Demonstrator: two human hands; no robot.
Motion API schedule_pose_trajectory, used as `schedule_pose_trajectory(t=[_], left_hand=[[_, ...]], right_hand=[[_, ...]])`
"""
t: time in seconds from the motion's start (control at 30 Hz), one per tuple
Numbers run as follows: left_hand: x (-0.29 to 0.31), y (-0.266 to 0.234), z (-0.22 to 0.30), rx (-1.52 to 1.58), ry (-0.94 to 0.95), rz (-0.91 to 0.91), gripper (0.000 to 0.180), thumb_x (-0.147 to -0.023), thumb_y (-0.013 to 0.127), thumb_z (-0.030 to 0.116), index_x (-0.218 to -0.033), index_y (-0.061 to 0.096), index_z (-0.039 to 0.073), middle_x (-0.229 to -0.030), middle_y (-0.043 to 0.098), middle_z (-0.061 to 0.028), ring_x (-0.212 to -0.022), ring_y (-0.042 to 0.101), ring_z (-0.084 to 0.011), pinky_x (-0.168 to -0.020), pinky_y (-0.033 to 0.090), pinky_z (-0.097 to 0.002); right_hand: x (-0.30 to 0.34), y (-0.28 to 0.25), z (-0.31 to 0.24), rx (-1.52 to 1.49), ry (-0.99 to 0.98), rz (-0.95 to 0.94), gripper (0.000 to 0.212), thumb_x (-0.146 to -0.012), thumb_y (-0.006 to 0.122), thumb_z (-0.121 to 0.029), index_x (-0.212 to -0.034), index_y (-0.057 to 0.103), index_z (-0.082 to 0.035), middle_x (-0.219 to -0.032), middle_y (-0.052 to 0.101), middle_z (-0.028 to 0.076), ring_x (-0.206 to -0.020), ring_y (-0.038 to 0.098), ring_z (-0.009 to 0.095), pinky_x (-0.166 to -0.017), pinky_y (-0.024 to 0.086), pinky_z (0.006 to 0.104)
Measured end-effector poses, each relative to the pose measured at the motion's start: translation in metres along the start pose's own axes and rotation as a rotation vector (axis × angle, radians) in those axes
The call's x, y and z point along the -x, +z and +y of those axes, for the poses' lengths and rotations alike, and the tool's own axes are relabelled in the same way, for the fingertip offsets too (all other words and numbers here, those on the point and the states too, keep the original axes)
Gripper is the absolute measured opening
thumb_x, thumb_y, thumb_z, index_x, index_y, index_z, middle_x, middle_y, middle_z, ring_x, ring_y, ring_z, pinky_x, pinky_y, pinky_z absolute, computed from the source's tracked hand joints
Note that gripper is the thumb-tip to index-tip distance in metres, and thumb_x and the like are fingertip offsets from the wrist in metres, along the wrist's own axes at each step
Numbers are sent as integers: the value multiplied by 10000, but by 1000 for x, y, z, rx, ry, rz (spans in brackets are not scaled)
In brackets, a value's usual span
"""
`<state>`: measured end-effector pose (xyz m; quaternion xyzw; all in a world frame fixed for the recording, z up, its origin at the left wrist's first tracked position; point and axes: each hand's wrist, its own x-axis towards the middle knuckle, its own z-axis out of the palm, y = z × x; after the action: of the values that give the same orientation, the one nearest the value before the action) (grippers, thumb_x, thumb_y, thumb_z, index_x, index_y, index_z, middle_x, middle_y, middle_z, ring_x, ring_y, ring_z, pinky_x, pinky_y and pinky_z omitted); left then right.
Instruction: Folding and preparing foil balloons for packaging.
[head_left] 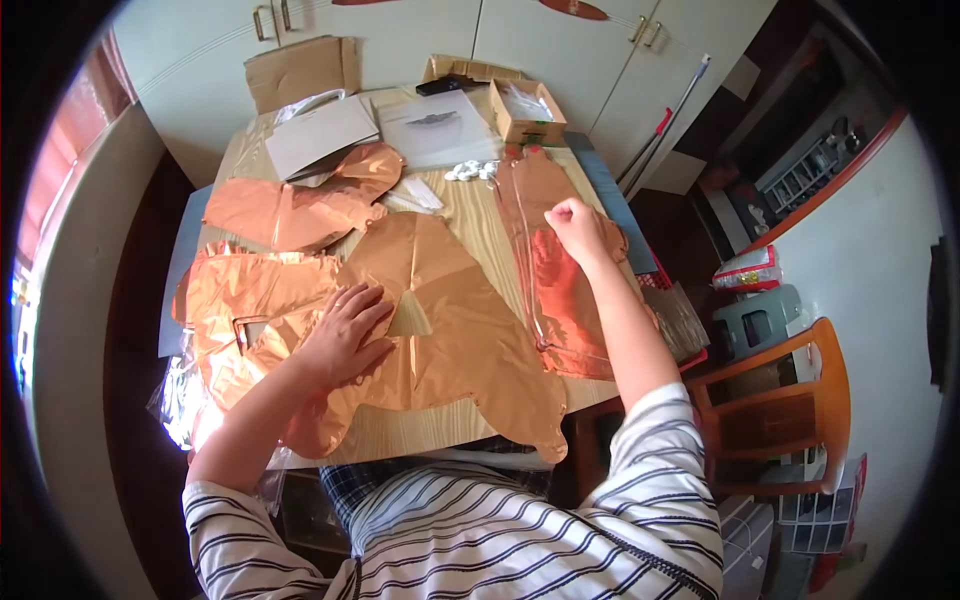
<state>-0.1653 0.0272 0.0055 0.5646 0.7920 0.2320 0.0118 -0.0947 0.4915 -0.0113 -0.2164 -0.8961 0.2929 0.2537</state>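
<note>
The left hand lies palm down, fingers spread open, on a flat copper foil balloon that covers the near middle of the desk; it presses the foil rather than gripping anything. Just to its left lies a crumpled heap of more foil, touching or overlapping the balloon's edge. The right hand is raised above the desk's right side, closed into a fist; it seems to pinch something thin, perhaps a strip or the edge of the clear sleeve, but what it grips is too small to tell. That sleeve holds another copper piece and runs lengthwise along the right edge of the desk, partly under the right forearm. To do this well, I judge the flat hand should keep the foil smooth and steady, pressing with the whole palm so the thin sheet does not crease or slide, while the fist pulls gently and straight, since foil seams tear under a sideways tug. Farther off lies a third foil piece, near the left edge. Beyond it sit small white bits, a white sheet, a clear bag and an open cardboard box, with flattened cardboard at the far end. A wooden chair stands to the right.
</note>
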Motion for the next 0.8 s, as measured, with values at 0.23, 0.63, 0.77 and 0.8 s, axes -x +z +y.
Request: schedule_pose_trajectory(t=[0.23, 0.63, 0.77, 0.8], left_hand=[[-9, -6, 10, -22, -43, -16, 543, -881, 720, 333, -1343, 600, 74, -1444, 510, -188, -1419, 398, -420, -1201, 268, -575], [-233, 70, 42, 119, 211, 52, 457, -899, 705, 289, -1286, 639, 54, -1373, 591, -179, -1315, 529, -357, -1129, 394, -476], [-270, 104, 48, -50, 103, -46, 798, -873, 680, 532, -1488, 459, 75, -1524, 454, -168, -1453, 387, -334, -1232, 251, -500], [-271, 109, 48, -76, 92, -103, 867, -856, 668, 588, -1513, 418, 81, -1552, 410, -167, -1480, 338, -331, -1241, 220, -510]], right_hand=[[-17, 15, -22, 323, 229, -111, 352, -795, 814, -461, -915, 698, -151, -1207, 614, 130, -1150, 610, 342, -970, 489, 485], [-16, 23, 9, -64, -109, 299, 153, -883, 705, -199, -849, 728, -51, -859, 692, 150, -845, 675, 354, -766, 532, 435], [-2, -20, -2, -420, -127, 456, 155, -963, 674, -154, -930, 710, -7, -885, 699, 67, -828, 649, 151, -741, 518, 312], [3, -37, 9, -512, -132, 475, 153, -981, 665, -149, -956, 702, -3, -901, 696, 41, -840, 632, 117, -745, 514, 291]])
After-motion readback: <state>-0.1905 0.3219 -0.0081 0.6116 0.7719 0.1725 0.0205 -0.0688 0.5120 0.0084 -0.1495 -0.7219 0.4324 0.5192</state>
